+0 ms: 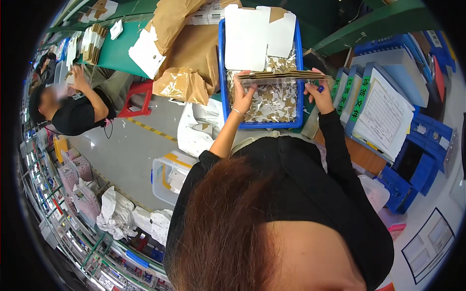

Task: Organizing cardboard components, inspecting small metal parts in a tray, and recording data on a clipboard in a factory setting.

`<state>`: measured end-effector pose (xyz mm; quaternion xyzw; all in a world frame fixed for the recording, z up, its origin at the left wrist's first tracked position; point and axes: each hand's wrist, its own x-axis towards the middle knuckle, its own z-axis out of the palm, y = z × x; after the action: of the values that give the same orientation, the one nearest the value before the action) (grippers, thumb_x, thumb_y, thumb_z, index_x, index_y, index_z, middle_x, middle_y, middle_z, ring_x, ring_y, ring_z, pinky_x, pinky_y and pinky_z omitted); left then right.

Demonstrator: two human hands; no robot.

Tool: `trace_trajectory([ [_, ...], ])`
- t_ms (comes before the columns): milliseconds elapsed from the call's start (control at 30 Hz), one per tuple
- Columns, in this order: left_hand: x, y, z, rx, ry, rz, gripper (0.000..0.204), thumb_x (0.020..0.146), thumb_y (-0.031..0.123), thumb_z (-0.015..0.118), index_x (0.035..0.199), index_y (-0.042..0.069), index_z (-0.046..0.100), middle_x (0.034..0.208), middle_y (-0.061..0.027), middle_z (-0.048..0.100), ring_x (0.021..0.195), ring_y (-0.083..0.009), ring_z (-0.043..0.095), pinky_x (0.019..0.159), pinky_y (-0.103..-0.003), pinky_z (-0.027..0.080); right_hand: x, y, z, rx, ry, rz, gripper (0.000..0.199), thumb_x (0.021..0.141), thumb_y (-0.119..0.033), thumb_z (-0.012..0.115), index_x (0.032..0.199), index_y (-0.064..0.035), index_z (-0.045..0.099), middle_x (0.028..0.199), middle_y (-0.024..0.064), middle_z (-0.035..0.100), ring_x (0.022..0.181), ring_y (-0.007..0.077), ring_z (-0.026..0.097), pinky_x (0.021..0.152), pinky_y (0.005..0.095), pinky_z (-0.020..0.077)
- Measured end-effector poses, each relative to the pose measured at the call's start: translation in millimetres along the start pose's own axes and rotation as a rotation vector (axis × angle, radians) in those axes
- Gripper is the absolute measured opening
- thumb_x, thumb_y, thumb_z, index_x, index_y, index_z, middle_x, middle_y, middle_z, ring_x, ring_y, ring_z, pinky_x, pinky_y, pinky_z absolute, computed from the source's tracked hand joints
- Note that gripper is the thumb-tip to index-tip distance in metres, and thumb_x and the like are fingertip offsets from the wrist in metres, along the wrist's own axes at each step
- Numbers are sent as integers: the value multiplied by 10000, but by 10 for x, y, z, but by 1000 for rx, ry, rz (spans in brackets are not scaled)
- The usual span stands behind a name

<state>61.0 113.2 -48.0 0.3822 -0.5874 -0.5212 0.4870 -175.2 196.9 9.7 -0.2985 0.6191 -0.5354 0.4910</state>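
While a blue bin (274,124) is seen at the frame's upper centre, a cardboard stack (286,75) is held lengthwise left-to-right above it, its left end clasped by the left grip (243,94), its right by the right grip (319,93).

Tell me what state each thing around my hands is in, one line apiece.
Cardboard stack: held edge-on above the bin
Left hand: gripping its left end
Right hand: gripping its right end
Blue bin: open, holding scraps
Scraps: loose, mixed brown and white
White sheets: lying at the bin's far end
Brown paper: crumpled
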Motion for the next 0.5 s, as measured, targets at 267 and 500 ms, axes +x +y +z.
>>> trace_trajectory([
  [267,173,321,-36,763,74,350,446,714,133,659,1062,-6,416,1032,-161,505,957,-254,508,841,-322,403,143,162,77,-223,68,-113,271,843,-123,546,1045,-18,399,861,118,561,636,158,539,536,223,431],
  [500,20,560,-142,326,-115,-191,528,747,142,666,1150,-39,378,1000,-197,535,779,-216,570,614,-266,472,145,-151,53,-701,176,-250,350,817,-186,574,1018,28,383,878,181,571,735,311,569,677,330,466],
])
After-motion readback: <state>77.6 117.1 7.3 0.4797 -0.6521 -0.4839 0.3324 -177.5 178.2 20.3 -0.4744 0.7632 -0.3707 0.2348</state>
